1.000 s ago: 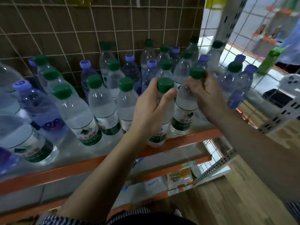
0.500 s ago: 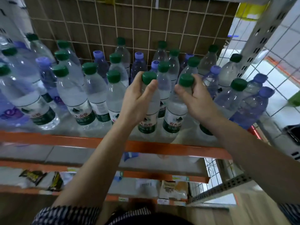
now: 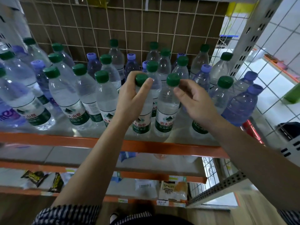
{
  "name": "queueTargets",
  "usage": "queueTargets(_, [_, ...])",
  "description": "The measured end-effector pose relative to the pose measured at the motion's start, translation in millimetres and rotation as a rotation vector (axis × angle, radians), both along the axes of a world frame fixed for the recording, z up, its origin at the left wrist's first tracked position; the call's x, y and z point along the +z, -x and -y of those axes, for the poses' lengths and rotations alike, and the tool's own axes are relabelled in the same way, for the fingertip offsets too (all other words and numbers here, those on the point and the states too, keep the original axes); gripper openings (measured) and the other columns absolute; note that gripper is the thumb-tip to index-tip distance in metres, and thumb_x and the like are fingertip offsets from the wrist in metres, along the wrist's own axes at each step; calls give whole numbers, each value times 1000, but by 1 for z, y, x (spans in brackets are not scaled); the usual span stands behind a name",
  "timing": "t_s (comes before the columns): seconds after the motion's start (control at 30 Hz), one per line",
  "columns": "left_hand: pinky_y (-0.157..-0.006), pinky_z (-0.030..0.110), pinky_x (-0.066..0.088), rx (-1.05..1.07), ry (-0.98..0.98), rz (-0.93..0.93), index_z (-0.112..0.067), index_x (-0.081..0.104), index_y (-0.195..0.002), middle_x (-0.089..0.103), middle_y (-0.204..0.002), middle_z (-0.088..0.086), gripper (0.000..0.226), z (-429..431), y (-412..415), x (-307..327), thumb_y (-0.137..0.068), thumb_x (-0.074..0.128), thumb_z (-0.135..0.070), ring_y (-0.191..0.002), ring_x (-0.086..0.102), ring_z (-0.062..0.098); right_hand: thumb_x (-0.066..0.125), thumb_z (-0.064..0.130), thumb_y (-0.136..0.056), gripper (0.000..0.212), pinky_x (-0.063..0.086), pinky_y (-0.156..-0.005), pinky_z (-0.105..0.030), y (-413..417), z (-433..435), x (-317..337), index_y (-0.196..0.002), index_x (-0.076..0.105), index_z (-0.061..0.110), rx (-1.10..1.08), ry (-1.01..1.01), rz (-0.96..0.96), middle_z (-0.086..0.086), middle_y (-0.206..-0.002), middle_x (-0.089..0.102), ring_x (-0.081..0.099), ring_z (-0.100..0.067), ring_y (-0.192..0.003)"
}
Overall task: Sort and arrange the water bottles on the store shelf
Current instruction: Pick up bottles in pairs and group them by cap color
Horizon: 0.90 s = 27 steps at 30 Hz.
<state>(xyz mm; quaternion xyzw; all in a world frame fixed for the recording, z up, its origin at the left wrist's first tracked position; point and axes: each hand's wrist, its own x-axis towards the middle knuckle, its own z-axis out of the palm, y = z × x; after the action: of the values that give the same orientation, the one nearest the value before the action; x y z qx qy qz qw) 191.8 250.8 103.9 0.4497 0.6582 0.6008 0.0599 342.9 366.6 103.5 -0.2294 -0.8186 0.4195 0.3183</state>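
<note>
Front row - squaring up
Left hand (image 3: 134,96) curls round a bottle (image 3: 141,125) at the shelf (image 3: 162,146) edge - likely aligning it with its neighbour (image 3: 167,108); right hand (image 3: 194,101) hovers beside, fingers loose, empty.

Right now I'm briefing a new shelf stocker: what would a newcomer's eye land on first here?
Two bare hands meet at the centre: the left hand grips a green-capped bottle by its neck, while the right hand hangs open beside the next green-capped bottle. Around them, water bottles crowd the orange-edged shelf, with purple-capped bottles mixed among the green.
</note>
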Motion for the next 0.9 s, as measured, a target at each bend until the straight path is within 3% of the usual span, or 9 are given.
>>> queueTargets(0.1, [-65, 29, 50, 38, -77, -102, -14, 56, -108, 64, -91, 6, 15, -3, 0, 11, -98, 49, -25, -76, 60, 17, 54, 24, -98, 28, 47, -88, -16, -11, -1, 8, -124, 58, 14, -15, -20, -56, 9, -110, 65, 61, 3, -101])
queueTargets(0.23, [-68, 14, 37, 32, -64, -358, -10, 60, -103, 55, -83, -14, 19, -15, -5, 39, -98, 48, -24, -71, 49, -2, 53, 28, -96, 25, 54, -92, -39, -32, -5, 32, -118, 62, 18, -85, -102, -152, 1, -107, 69, 65, -14, -104])
queueTargets(0.3, [-70, 11, 37, 22, -40, -476, -11, 62, -102, 55, -86, -14, 21, -25, -11, 55, -97, 48, -25, -76, 49, -3, 52, 27, -96, 23, 55, -89, -43, -43, -9, 45, -113, 64, 20, -134, -143, -200, -1, -104, 69, 66, -17, -100])
queueTargets(0.37, [-73, 9, 38, -41, -3, -526, -13, 62, -104, 58, -92, -10, 22, -37, -18, 69, -97, 49, -28, -82, 51, 0, 51, 26, -96, 21, 56, -87, -40, -55, -17, 55, -111, 64, 21, -205, -170, -236, -3, -102, 70, 67, -18, -98])
queueTargets(0.5, [-70, 6, 39, -252, 184, -521, -18, 61, -109, 59, -94, -12, 22, -71, -32, 92, -99, 48, -33, -84, 55, 0, 52, 22, -95, 23, 50, -86, -19, -78, -47, 56, -112, 66, 16, -408, -209, -224, 0, -105, 69, 63, -4, -95])
queueTargets(0.63, [-81, 22, 48, -424, 379, -529, -21, 59, -114, 61, -101, -9, 26, -111, -36, 101, -99, 47, -38, -94, 58, 8, 51, 27, -97, 33, 41, -87, -10, -101, -75, 34, -125, 60, 12, -592, -198, -52, -5, -125, 60, 56, -9, -107])
queueTargets(0.7, [-89, 29, 48, -459, 458, -552, -20, 56, -121, 61, -110, -6, 32, -130, -33, 100, -98, 48, -40, -101, 57, 11, 53, 27, -97, 38, 40, -84, -15, -106, -81, 20, -132, 51, 10, -624, -104, -9, -6, -129, 54, 51, -11, -106])
queueTargets(0.8, [-96, 34, 46, -462, 572, -596, -17, 50, -130, 56, -125, -1, 44, -157, -28, 98, -96, 50, -45, -112, 54, 16, 55, 24, -97, 42, 33, -75, -21, -108, -84, -1, -134, 44, 7, -661, 33, 41, 1, -115, 51, 50, -14, -101])
queueTargets(0.9, [-89, 30, 43, -474, 689, -721, -15, 51, -130, 54, -119, -1, 48, -179, -28, 96, -95, 51, -48, -106, 51, 15, 56, 26, -97, 39, 33, -76, -23, -106, -84, -18, -129, 47, 6, -703, 140, 69, -1, -110, 52, 50, -16, -96])
